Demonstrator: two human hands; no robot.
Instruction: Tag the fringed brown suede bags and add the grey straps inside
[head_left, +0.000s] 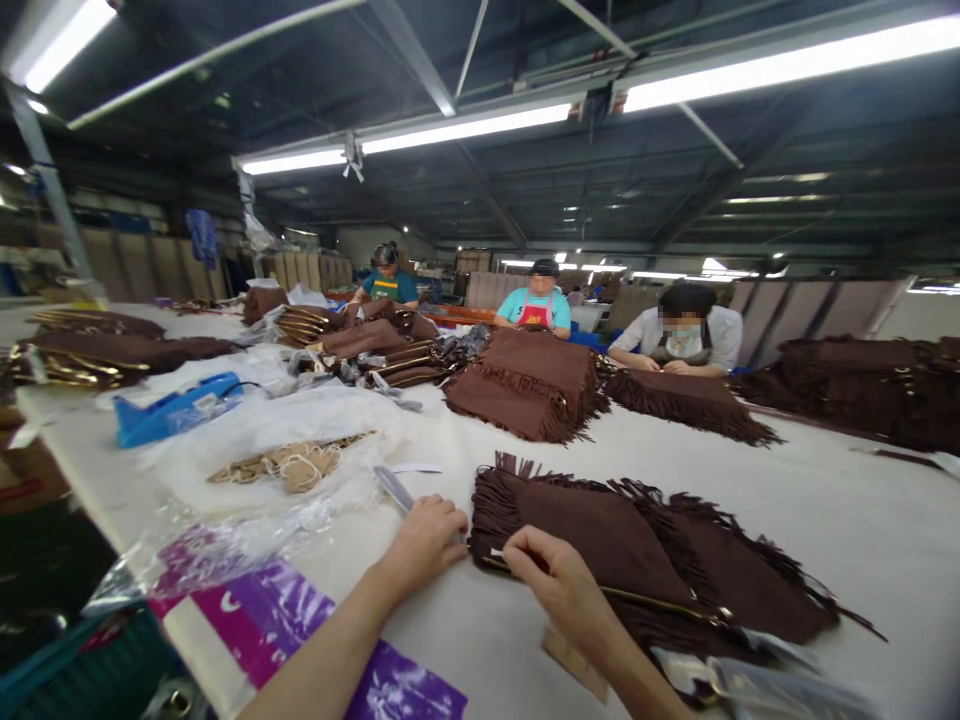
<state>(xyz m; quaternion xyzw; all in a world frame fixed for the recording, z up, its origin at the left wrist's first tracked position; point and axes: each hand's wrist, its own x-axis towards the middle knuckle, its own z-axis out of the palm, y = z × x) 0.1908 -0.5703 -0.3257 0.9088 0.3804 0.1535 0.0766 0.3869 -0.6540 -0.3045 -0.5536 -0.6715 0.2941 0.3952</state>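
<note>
A brown suede bag with fringe (600, 540) lies flat on the white table (862, 520) in front of me. My left hand (426, 540) rests at the bag's left edge, fingers curled against it. My right hand (553, 580) pinches a small white piece at the bag's near edge, beside a gold metal trim that runs along that edge. A second fringed bag (750, 575) lies partly under the first, to the right.
Stacks of brown fringed bags (532, 385) fill the table's middle and right. Clear plastic bags, a blue object (176, 405), a bundle of cords (296, 465) and purple packaging (277, 610) lie left. Three other people work at the far side.
</note>
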